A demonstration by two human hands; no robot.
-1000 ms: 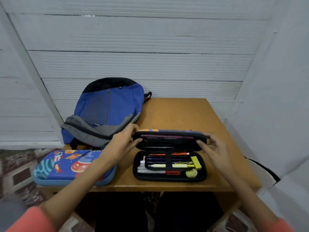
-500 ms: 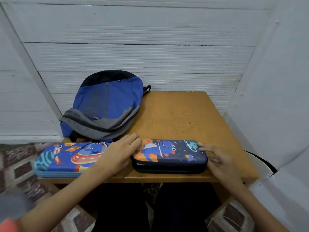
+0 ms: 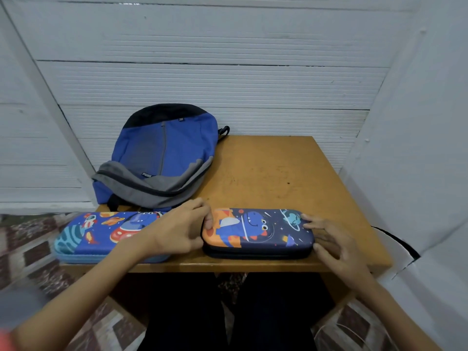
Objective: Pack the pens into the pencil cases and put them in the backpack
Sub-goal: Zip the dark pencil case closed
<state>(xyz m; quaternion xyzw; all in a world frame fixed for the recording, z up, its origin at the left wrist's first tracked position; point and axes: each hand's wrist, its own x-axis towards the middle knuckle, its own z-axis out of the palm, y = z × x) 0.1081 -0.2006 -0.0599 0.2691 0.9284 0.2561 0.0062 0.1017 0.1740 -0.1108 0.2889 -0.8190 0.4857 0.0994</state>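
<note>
A dark blue pencil case (image 3: 258,233) with a dinosaur print lies closed near the table's front edge. My left hand (image 3: 177,229) grips its left end, fingers curled over the lid corner. At the case's right end my right hand (image 3: 334,241) rests with fingers spread, fingertips on the lid and side. A second, lighter blue pencil case (image 3: 101,234) with a rocket print lies closed at the front left, partly behind my left forearm. The blue and grey backpack (image 3: 162,158) lies at the back left of the table. No pens are visible.
The wooden table (image 3: 273,173) is small, with white panelled walls behind and to the right. The light blue case overhangs the table's left edge. Patterned floor tiles show to both sides below. My dark-clad legs are under the table.
The dark case's lid came down over the pens; it was open one second ago and now lies closed. Both hands stay at its ends, and my left fingers have curled onto the corner.
</note>
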